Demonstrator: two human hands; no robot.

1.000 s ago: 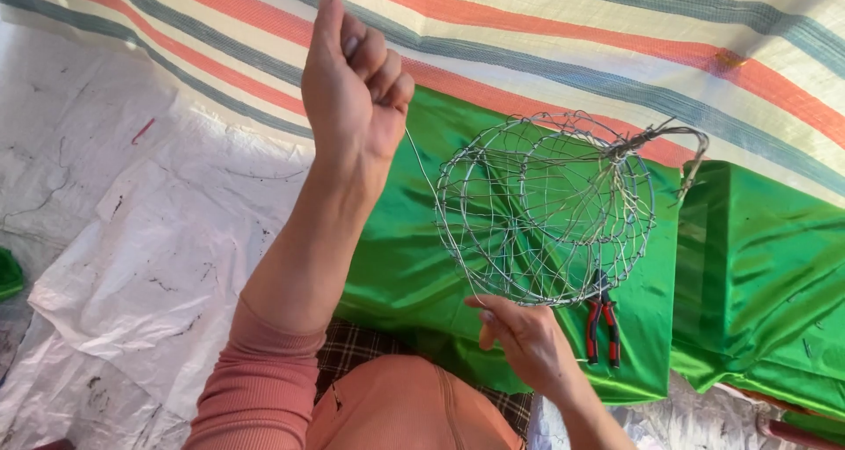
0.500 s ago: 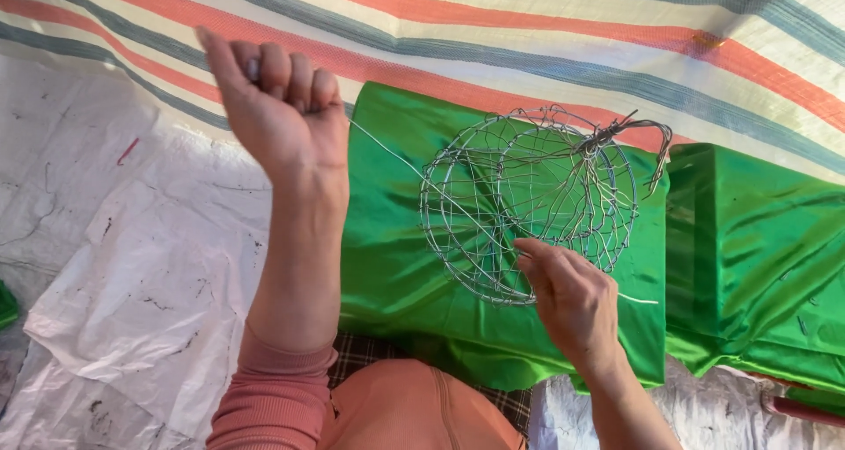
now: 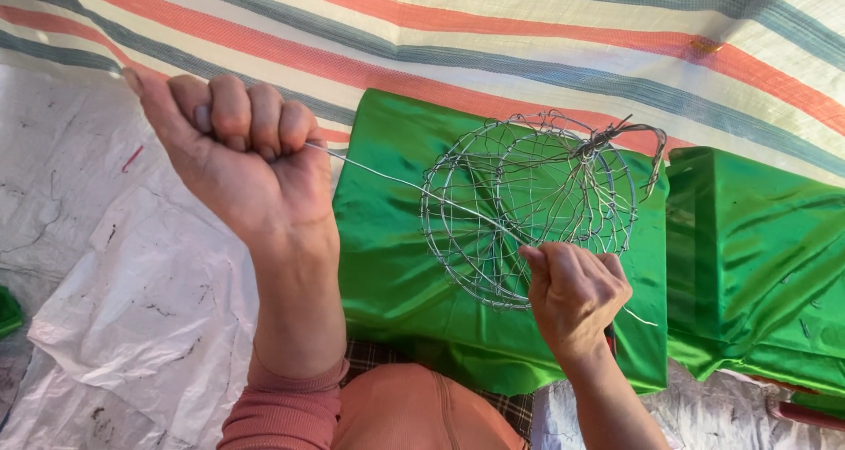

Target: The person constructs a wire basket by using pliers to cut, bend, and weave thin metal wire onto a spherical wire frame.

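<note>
Pulling wire, left hand clenched; right hand grips empty wire basket

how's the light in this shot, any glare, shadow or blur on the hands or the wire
Head view: strong daylight; the green cloth shows shiny glare along its folds. The left hand and right hand look sharp, with little blur. The wire basket is in focus, and the thin strand of wire catches the light.

Red tool behind right hand
</note>
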